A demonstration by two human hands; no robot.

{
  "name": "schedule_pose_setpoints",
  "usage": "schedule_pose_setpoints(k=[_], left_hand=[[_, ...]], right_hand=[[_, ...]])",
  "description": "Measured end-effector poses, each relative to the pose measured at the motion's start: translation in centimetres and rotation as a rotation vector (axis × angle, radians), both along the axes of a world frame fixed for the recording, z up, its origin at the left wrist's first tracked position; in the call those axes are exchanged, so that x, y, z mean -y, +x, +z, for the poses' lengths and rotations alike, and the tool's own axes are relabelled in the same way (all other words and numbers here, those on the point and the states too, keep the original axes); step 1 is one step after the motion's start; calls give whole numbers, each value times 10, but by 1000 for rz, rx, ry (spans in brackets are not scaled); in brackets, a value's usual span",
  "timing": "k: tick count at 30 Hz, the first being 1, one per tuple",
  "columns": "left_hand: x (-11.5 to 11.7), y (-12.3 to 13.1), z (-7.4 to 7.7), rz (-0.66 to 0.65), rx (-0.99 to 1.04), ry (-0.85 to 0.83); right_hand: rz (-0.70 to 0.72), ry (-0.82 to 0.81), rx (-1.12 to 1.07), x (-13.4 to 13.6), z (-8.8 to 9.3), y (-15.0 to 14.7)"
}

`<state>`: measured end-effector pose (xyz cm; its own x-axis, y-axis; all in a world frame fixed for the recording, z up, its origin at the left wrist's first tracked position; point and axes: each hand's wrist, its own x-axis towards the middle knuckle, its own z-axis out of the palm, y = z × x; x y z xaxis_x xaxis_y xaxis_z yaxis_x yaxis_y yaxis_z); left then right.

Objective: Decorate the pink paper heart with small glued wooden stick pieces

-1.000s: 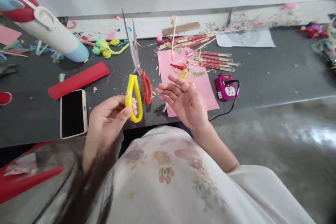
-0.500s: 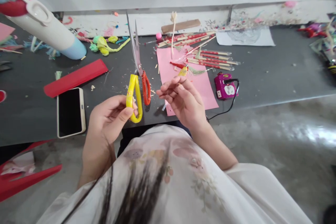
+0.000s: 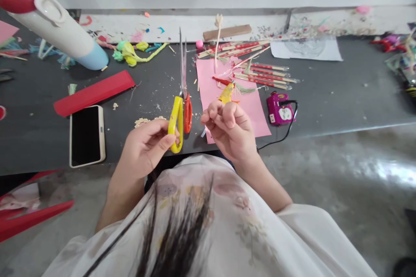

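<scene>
My left hand [image 3: 146, 143] grips a pair of scissors [image 3: 176, 127] by the yellow loop, thumb in front and fingers partly through it. Its other loop is orange-red, and the long metal blades point away from me, slightly parted. To the right, my right hand [image 3: 232, 132] is raised with fingers loosely curled and apart. I see nothing held in it. Just beyond its fingers a yellow item with an orange-red tip [image 3: 226, 93] lies on pink paper [image 3: 208, 82]; part of it is hidden. Pale crumbs [image 3: 141, 122] lie beside my left hand.
On the left are a phone [image 3: 86, 136], a red flat case [image 3: 95, 93] and a tall bottle [image 3: 73, 41]. Red-wrapped sticks [image 3: 266, 75] lie behind the paper. A purple box with a black cable [image 3: 278, 108] sits right of it, near the table edge.
My left hand and the scissors have shifted right, and the blades are closer together. The fingers of my right hand have curled inward.
</scene>
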<state>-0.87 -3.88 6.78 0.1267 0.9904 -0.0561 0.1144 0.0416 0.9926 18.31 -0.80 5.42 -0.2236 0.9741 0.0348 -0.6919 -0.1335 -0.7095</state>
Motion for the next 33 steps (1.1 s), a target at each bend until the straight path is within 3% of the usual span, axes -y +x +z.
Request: schedule_pose_setpoints(k=[7, 12, 21, 24, 28, 33], left_hand=[[0, 4, 4, 16, -38, -21], [2, 3, -3, 15, 4, 8], [-1, 3, -6, 1, -28, 19], [-2, 7, -7, 12, -55, -17], [-11, 13, -7, -68, -137, 15], [-23, 25, -5, -199, -277, 102]], right_hand=[[-50, 113, 31, 1, 8, 0], [-30, 163, -59, 3, 11, -2], [-20, 71, -3, 5, 11, -3], [-60, -4, 104, 0, -1, 0], [-28, -159, 536, -7, -31, 0], [115, -73, 568, -12, -47, -3]])
